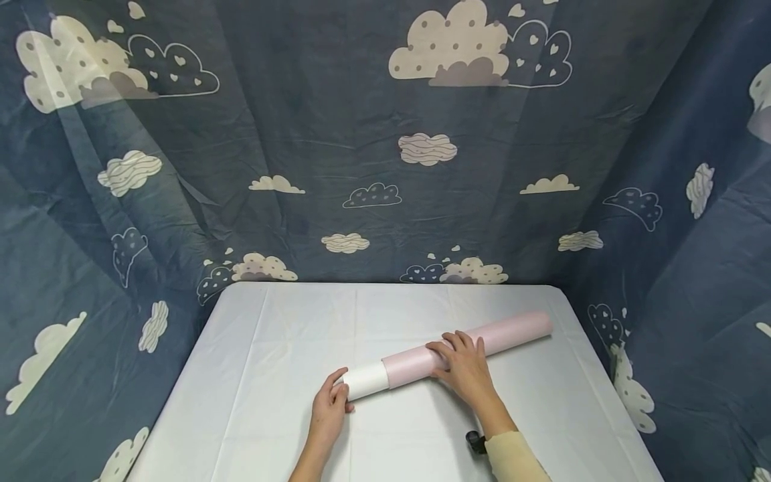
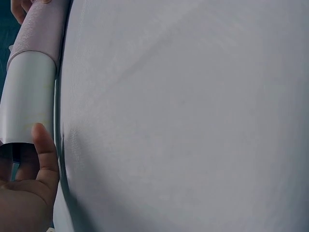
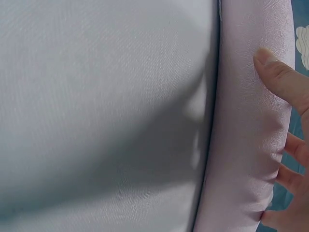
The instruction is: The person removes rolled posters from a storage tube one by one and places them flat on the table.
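Note:
A long roll of pink embossed wallpaper (image 1: 518,331) lies slantwise on the white-covered table (image 1: 289,335), its far end toward the right. From its near left end sticks out a smooth white tube (image 1: 369,381). My left hand (image 1: 327,414) pinches the rim of that tube; in the left wrist view the thumb (image 2: 44,150) lies on the outside and the fingers reach into the dark open end. Over the middle of the pink roll, my right hand (image 1: 468,371) grips it from above, thumb (image 3: 275,72) on the near side, fingers curled over the far side.
A dark blue curtain (image 1: 337,114) with cloud prints hangs behind the table and along both sides. The table's back edge has rounded corners. A small black device (image 1: 476,442) is on the right wrist, beside a pale yellow sleeve (image 1: 515,458).

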`<action>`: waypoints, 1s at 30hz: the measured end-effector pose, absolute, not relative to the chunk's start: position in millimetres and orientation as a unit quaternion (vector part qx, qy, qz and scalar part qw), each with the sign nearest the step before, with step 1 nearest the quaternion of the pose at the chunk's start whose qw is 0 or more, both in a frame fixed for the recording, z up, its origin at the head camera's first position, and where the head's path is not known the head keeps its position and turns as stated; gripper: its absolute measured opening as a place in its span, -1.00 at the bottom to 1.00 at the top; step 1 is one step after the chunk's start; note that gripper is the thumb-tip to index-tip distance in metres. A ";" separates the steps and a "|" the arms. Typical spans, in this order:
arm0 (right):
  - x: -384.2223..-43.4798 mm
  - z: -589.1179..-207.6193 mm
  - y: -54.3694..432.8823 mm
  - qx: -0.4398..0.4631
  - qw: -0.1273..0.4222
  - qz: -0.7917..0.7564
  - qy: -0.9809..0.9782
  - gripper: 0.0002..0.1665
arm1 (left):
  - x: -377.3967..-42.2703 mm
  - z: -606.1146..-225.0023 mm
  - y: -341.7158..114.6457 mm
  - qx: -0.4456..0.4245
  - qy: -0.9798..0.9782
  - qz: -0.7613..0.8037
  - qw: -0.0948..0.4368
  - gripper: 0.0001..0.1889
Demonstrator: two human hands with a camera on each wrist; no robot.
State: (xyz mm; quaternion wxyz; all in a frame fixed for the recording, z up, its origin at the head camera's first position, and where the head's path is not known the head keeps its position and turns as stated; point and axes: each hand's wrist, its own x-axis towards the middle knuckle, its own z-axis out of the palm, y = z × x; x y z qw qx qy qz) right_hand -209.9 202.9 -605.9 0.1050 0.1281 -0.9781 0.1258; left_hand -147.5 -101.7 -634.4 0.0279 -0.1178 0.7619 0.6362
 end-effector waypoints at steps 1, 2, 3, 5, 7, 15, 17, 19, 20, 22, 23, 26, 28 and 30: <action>-210.1 -606.1 203.7 0.128 0.106 0.125 -0.978 -0.31 | -147.6 -634.3 -101.5 -0.118 0.762 0.636 0.028 -0.56; -210.3 -606.0 204.3 0.127 0.104 0.125 -0.978 -0.31 | -147.7 -634.3 -101.4 -0.119 0.762 0.636 0.028 -0.56; -210.5 -606.0 204.9 0.127 0.104 0.125 -0.979 -0.31 | -147.6 -634.2 -101.4 -0.123 0.761 0.637 0.030 -0.56; -211.0 -605.9 206.1 0.125 0.101 0.128 -0.979 -0.30 | -147.7 -634.3 -101.6 -0.121 0.760 0.637 0.031 -0.56; -211.7 -606.3 207.3 0.124 0.103 0.131 -0.978 -0.30 | -147.8 -634.5 -102.0 -0.124 0.759 0.639 0.033 -0.56; -212.5 -609.2 212.3 0.117 0.109 0.140 -0.977 -0.29 | -147.3 -635.5 -103.8 -0.125 0.759 0.639 0.028 -0.56; -213.0 -609.4 213.3 0.119 0.111 0.138 -0.977 -0.29 | -146.4 -635.5 -104.6 -0.126 0.761 0.636 0.026 -0.55; -213.4 -608.9 214.1 0.122 0.113 0.137 -0.977 -0.29 | -145.6 -635.2 -105.5 -0.130 0.762 0.634 0.027 -0.55; -213.5 -608.6 214.4 0.122 0.114 0.137 -0.976 -0.29 | -145.3 -635.0 -106.0 -0.130 0.762 0.633 0.027 -0.55; -213.7 -608.1 215.2 0.122 0.116 0.137 -0.976 -0.29 | -145.0 -635.2 -106.8 -0.131 0.763 0.632 0.028 -0.55; -213.7 -607.9 215.6 0.120 0.115 0.138 -0.976 -0.29 | -145.0 -635.1 -107.1 -0.131 0.764 0.632 0.028 -0.55; -213.7 -607.9 216.7 0.115 0.110 0.144 -0.977 -0.29 | -145.1 -635.2 -107.9 -0.130 0.763 0.633 0.029 -0.54; -213.8 -608.0 217.4 0.112 0.106 0.147 -0.977 -0.29 | -145.2 -635.5 -108.2 -0.130 0.763 0.633 0.028 -0.54; -214.2 -608.2 217.9 0.108 0.101 0.149 -0.978 -0.29 | -144.8 -635.8 -108.5 -0.131 0.763 0.632 0.027 -0.54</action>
